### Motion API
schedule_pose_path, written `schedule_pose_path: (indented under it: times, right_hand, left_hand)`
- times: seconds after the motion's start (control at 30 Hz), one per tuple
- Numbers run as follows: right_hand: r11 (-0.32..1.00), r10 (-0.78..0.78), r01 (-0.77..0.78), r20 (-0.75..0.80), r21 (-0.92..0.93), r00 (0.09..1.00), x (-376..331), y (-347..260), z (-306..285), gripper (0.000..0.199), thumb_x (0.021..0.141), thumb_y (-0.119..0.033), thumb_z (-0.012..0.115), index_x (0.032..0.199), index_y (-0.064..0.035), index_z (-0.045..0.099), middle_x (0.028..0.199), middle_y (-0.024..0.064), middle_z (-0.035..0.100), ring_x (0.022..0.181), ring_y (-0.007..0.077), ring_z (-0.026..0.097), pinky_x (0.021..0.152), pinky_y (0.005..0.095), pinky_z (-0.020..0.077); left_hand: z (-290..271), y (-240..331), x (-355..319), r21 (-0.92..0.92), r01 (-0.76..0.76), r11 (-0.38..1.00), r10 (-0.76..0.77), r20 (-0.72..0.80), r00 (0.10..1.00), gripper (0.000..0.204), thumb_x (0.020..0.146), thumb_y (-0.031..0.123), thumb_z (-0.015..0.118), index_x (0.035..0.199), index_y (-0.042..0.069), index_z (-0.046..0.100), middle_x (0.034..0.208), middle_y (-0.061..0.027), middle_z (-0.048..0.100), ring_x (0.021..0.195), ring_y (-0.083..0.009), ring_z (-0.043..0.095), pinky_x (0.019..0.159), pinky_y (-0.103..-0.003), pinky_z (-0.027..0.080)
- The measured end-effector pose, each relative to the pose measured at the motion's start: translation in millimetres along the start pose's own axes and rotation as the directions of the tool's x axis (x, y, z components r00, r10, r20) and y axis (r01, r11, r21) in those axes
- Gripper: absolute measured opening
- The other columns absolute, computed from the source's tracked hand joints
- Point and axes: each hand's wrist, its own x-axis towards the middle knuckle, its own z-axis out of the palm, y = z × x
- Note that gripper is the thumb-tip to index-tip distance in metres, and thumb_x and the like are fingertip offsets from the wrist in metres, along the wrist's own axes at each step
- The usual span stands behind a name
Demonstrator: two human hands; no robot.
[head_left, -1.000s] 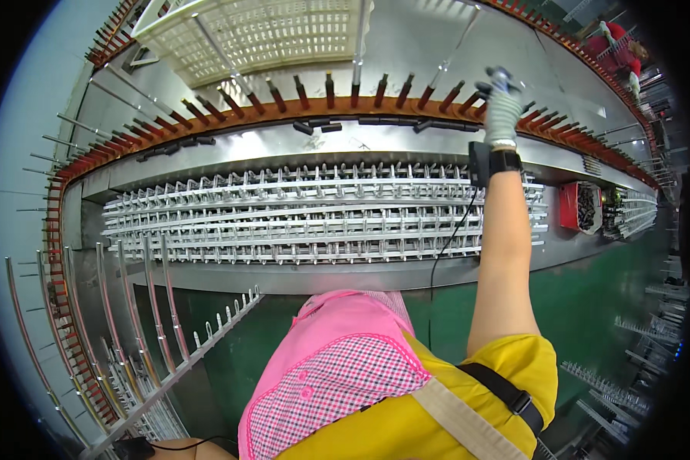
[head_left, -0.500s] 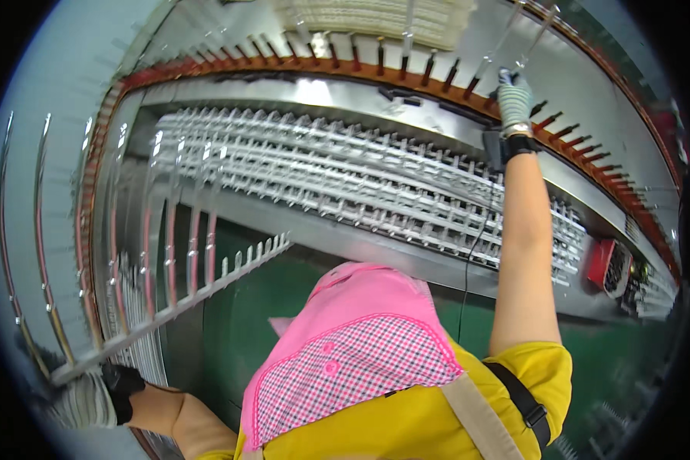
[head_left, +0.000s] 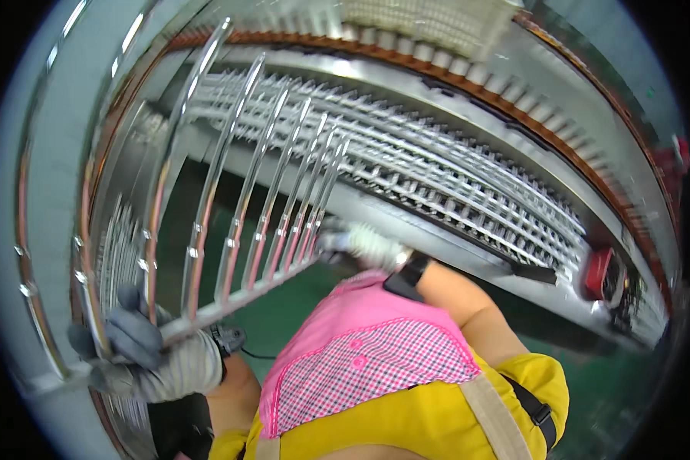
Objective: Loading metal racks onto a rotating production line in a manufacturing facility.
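A long narrow metal rack bar [head_left: 249, 297] slants across the left side, with several tall, clear, shiny tubes [head_left: 236, 218] standing up from it. The tubes look pinkish toward their lower parts. My left hand [head_left: 149, 360], in a striped grey-white glove, is closed around the bar near its left end, with the fingers among the tube bases. At the bar's other end, close to my pink apron, is my gloved right hand [head_left: 360, 245]. Motion blurs it, but its fingers appear closed on the bar's tip.
Rows of shiny metal racks [head_left: 406, 172] lie in a long metal tray ahead. Behind them runs a brown rail [head_left: 437, 69] with a row of pegs. A red box [head_left: 599, 274] stands at the tray's right end. A cream basket [head_left: 437, 19] sits at the far side.
My right hand has come back from the far rail at upper right to the bar's near end. The tube-filled bar has shifted rightward and looks nearer; my left hand has moved up with it.
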Motion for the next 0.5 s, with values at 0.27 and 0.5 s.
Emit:
schedule_pose_path:
  times: [0.27,0.5]
  right_hand:
    - [0.967,-0.243,0.196,-0.356,-0.164,0.902,-3.3,14.9,-50.5,0.028,0.083,-0.029,0.048,0.081,-0.0021,0.055,0.061,0.0035,0.055,0.051,0.0100,0.052,0.045,0.0210,0.0420]
    - [0.897,-0.049,0.076,0.073,-0.436,0.996,-41.6,27.1,-45.5,0.026,0.081,-0.028,0.051,0.083,-0.0026,0.059,0.069,0.0044,0.059,0.062,0.0109,0.056,0.053,0.0219,0.0454]
  left_hand:
    - [8.1,-29.6,-68.1,-0.003,0.005,1.000,-0.004,0.241,0.971,0.045,0.086,0.034,0.040,0.093,-0.009,0.049,0.048,-0.0038,0.038,0.044,-0.0124,0.038,0.084,-0.038,0.043]
    - [-10.2,-41.6,-116.7,0.033,-0.044,0.998,0.046,-0.044,0.998,0.047,0.086,0.035,0.038,0.108,-0.007,0.043,0.059,-0.0108,0.049,0.064,-0.0207,0.057,0.079,-0.036,0.048]
